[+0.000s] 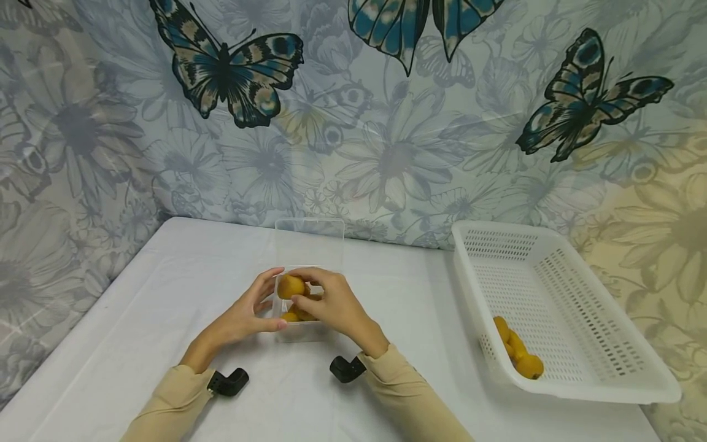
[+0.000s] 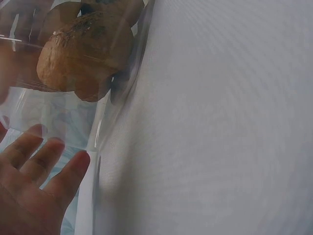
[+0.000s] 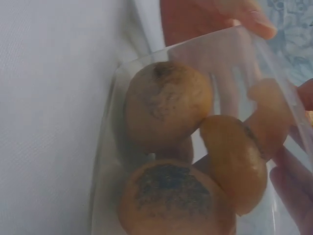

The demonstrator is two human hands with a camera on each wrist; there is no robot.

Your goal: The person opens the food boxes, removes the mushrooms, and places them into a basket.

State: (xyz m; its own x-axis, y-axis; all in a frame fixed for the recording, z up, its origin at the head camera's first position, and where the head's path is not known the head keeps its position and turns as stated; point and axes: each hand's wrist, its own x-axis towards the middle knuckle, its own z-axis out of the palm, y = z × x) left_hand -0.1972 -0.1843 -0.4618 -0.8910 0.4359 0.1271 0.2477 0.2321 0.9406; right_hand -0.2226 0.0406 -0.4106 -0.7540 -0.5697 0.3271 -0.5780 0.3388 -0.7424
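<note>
A clear plastic box (image 1: pixel 301 333) stands on the table with several yellow-orange loquats (image 3: pixel 168 105) inside, some with dark blotchy ends. My left hand (image 1: pixel 248 313) holds the box at its left side, thumb along the front rim and fingers reaching toward the back. In the left wrist view, the spread fingers (image 2: pixel 73 171) show just past the clear wall. Over the box, my right hand (image 1: pixel 339 304) pinches a loquat (image 1: pixel 291 286) between thumb and fingers, at the left part of the opening. The right palm hides part of the box's right side.
The box's clear lid (image 1: pixel 309 242) lies folded open toward the back. At the right stands a white perforated basket (image 1: pixel 558 282), with several loquats (image 1: pixel 516 350) in its near left corner. A butterfly-patterned cloth (image 1: pixel 386 141) hangs behind the white-covered table (image 1: pixel 182 276).
</note>
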